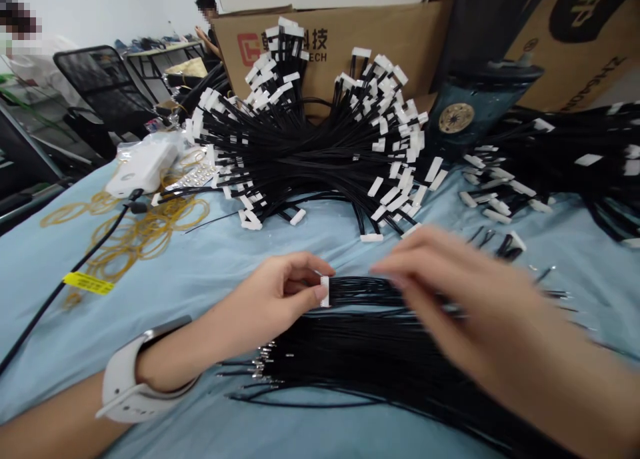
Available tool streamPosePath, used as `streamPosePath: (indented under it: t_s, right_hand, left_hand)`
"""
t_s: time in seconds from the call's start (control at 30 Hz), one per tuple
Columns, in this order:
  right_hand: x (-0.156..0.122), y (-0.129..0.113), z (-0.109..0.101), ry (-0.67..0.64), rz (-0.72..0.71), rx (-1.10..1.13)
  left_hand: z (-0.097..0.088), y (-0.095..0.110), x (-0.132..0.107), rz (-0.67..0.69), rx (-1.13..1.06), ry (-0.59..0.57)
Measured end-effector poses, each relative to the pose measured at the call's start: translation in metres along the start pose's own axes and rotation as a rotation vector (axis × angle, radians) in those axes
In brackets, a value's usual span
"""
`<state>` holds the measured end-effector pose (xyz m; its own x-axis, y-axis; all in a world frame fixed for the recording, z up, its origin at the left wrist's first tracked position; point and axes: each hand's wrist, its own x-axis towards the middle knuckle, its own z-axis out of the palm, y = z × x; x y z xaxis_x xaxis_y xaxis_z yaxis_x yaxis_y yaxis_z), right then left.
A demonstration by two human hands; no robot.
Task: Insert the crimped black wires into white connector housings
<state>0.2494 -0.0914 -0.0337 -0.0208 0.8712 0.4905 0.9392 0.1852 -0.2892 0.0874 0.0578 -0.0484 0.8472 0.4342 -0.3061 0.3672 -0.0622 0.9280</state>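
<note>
Between its thumb and fingers, my left hand pinches a white connector housing. Several black wires run out of the housing to the right, side by side. Over these wires hangs my right hand, smeared by motion. Its fingertips point left toward the housing and stand apart from it; whether they hold anything cannot be made out. Just below lies a thick bundle of loose black wires, with bare metal terminals at its left end.
A large pile of black cables with white connectors rests behind my hands, before a cardboard box. More cables lie at right beside a dark blue container. Yellow rubber bands and a white device are at left. Two people are in the background.
</note>
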Motion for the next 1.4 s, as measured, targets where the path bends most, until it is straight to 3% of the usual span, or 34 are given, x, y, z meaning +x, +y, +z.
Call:
streamPosePath:
  t_s: [0.13,0.23,0.57,1.13,1.4]
  right_hand:
    - [-0.013,-0.009,0.032,-0.056,-0.047,0.096]
    - [-0.019,-0.007,0.042,-0.035,-0.039,0.137]
    - [-0.018,-0.003,0.047,-0.044,-0.020,0.213]
    - [-0.013,-0.004,0.047,0.000,-0.021,0.187]
    - [-0.007,-0.004,0.046,0.000,-0.062,0.188]
  left_hand:
    - [-0.003,0.001,0.002,-0.065,-0.111,0.027]
    - [-0.004,0.004,0.003,-0.091,-0.173,0.010]
    - [-0.004,0.007,0.003,-0.182,-0.191,-0.013]
    - [-0.006,0.003,0.005,-0.112,-0.152,-0.074]
    - [0.000,0.007,0.001,-0.052,-0.098,-0.030]
